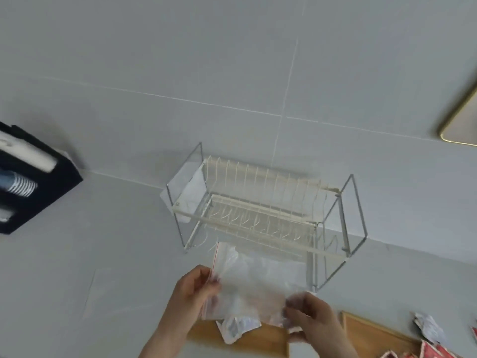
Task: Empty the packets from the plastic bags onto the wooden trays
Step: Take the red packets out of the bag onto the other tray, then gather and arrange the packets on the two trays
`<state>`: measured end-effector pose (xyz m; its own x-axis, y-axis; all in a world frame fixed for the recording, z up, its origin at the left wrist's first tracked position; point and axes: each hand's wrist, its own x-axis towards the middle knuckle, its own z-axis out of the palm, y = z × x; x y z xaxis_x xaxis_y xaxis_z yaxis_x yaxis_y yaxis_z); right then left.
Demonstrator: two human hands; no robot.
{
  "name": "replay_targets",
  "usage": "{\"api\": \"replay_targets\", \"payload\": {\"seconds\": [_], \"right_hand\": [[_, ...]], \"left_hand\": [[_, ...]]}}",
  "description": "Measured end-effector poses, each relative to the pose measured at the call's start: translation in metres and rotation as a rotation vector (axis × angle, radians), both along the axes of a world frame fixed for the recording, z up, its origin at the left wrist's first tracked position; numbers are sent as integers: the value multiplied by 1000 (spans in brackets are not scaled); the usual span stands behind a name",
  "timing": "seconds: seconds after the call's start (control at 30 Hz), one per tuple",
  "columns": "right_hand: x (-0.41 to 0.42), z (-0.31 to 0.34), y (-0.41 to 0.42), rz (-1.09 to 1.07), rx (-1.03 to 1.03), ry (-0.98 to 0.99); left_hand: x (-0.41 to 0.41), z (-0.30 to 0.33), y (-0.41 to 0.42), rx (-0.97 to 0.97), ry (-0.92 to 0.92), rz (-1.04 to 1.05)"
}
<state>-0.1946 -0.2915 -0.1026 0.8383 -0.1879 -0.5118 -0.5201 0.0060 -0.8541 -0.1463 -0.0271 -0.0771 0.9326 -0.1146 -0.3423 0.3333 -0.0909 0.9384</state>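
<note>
**Clear plastic bag held up in both hands above the wooden trays**

Clear plastic makes up the zip bag [254,282], which has a red strip along its mouth on the left side. It is held up in the air between both hands, in front of the lower part of a wire rack. The left hand [192,293] pinches the red-striped edge, fingers closed on the film. The right hand [308,315] grips the opposite, crumpled end, fingers curled shut around it. A whitish packet [236,329] hangs at the bag's lower edge, partly over the tray below; whether it is still inside the film or already out cannot be told through the blur.

Directly beneath the bag lies a wooden tray [268,341] at the near edge of the grey worktop [116,254]. Just to its right sits a second wooden tray [371,337], with red-and-white packets [428,351] scattered at its right end and one crumpled silver packet [427,326] beside them.

Behind the bag stands the wire dish rack [263,210], cream wires in a metal frame, set against the tiled wall. Another clear bag [191,192] lies behind its left end. At the worktop's far left is a black holder [44,182] with white items in its slots. A gold-rimmed object [462,120] shows on the wall at the right edge.
</note>
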Motion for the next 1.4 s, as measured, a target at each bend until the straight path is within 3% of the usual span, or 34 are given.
{"api": "replay_targets", "payload": {"seconds": [0.33, 0.47, 0.67, 0.77, 0.9, 1.03, 1.2, 1.4], "right_hand": [[65, -66, 186, 19, -224, 90], [82, -73, 231, 35, -344, 98], [105, -77, 271, 80, -346, 77], [113, -75, 280, 199, -365, 108], [109, -75, 273, 444, -653, 66], [88, -72, 245, 536, -846, -23], [48, -64, 183, 477, -978, -47], [-8, -53, 79, 300, -958, 18]], "left_hand": [[-3, -89, 174, 222, 184, 416], [0, -104, 210, 328, 234, 518], [18, -107, 236, 500, 187, 573], [26, -108, 239, 548, 128, 532], [27, -105, 229, 764, 9, 428], [28, -100, 202, 873, -121, 247], [33, -96, 143, 870, -257, -28], [31, -88, 33, 817, -378, -456]]}}
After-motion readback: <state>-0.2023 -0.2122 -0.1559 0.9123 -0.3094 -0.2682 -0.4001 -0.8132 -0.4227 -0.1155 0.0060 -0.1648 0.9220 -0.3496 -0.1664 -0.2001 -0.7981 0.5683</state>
